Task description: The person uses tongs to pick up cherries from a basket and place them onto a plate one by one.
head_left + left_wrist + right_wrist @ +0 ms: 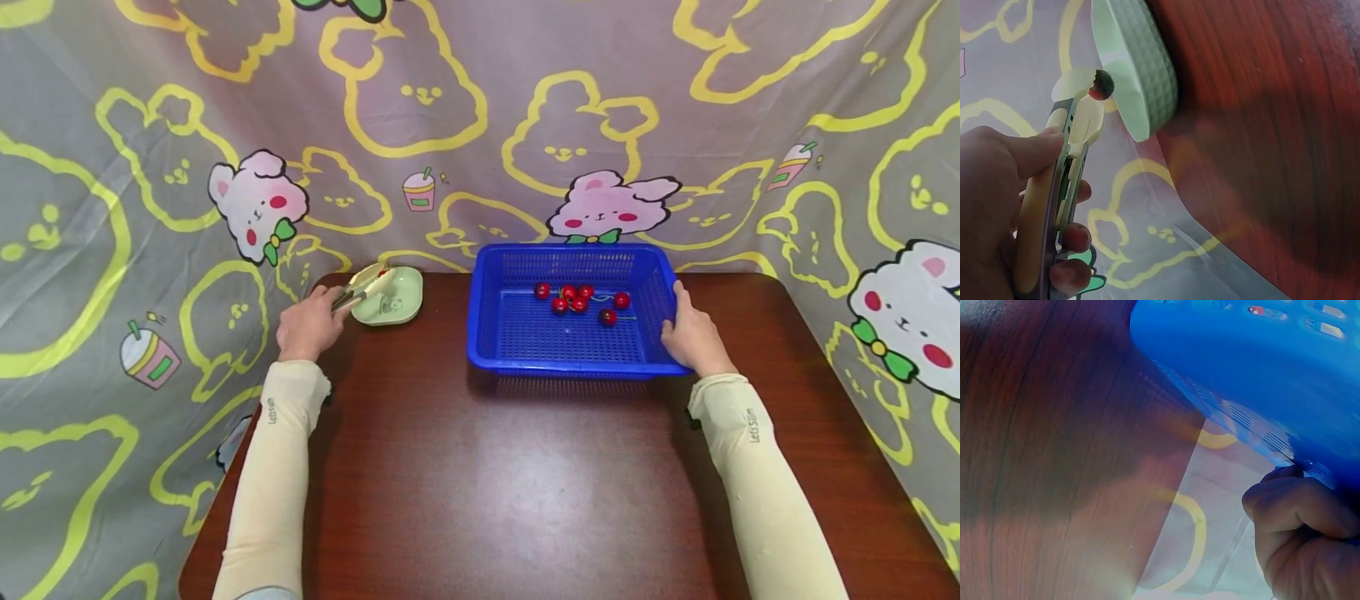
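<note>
In the head view my left hand (309, 323) grips a pair of tongs (363, 287) with cream tips, its fingers wrapped round the handles. A dark red cherry (1102, 85) shows at the tips of the tongs in the left wrist view, beside the inner wall of a pale green dish (1159, 81). My right hand (697, 331) holds the right end of a blue plastic basket (480, 325) by its rim. Several red cherries (578, 305) with green stems lie in the basket, mostly toward the back and right.
The brown wooden table (510, 475) extends from the dish and basket to the front. A grey curtain (465, 100) with yellow outlines and rabbit prints hangs close behind the table and along both sides.
</note>
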Demonstrator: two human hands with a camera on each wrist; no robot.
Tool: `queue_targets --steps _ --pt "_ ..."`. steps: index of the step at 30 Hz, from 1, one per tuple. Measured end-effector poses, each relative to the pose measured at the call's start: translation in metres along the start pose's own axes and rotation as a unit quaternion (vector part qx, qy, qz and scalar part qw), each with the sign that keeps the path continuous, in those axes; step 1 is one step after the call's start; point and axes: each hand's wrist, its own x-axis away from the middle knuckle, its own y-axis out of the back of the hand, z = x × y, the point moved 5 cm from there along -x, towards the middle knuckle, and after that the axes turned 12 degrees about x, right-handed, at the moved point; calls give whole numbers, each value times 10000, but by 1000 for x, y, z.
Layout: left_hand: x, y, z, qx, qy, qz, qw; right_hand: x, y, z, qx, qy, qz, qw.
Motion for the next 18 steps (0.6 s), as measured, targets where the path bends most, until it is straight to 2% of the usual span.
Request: queue_targets --steps 18 --pt "3 -4 9 -179 342 280 9989 0 -1 1 -14 -2 -38 10000"
